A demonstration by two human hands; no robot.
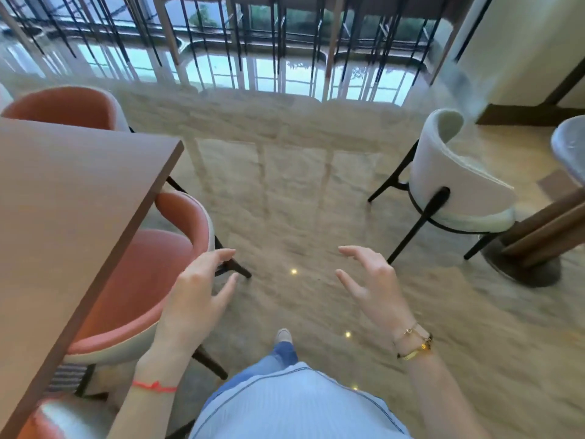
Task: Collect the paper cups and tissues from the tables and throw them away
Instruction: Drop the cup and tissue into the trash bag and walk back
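No paper cup or tissue shows in the head view. My left hand [196,293] hangs over the glossy floor beside a pink chair, fingers spread, holding nothing. My right hand [373,283] is raised at the same height a little to the right, fingers apart and also without anything in it. A brown table [72,198] fills the left side; its visible top carries nothing.
A pink chair [139,280] is tucked at the table's near corner, another pink chair [66,106] behind it. A white chair [456,188] and a wooden table base [535,245] stand at right. Shiny marble floor [291,191] runs ahead to a black railing [253,33].
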